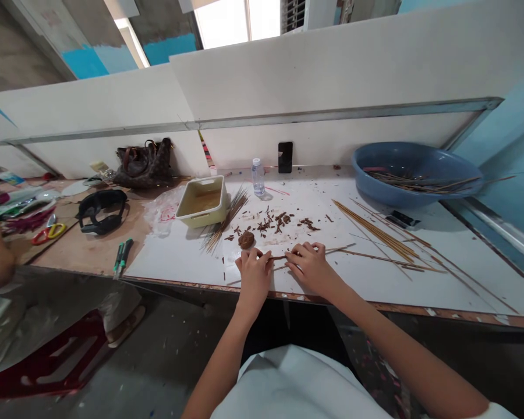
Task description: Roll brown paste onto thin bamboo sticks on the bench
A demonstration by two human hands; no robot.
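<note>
Cream plastic tray (201, 201) with brown residue (207, 201) inside, left hand (253, 276) with fingers together, clamped on a thin stick (279, 257) above the white tabletop (179, 262), right hand (310, 269) pinching it, fingertips partly hidden, blue basin (375, 169) holding loose sticks (419, 183), their ends hard to separate

The white-covered tabletop (358, 198) carries a round blue plastic basin (413, 166) and a cream rectangular tray (201, 201). Loose thin wooden sticks (375, 235), dark brown crumbs (275, 224) and a clear plastic bottle (258, 177) lie on it.
</note>
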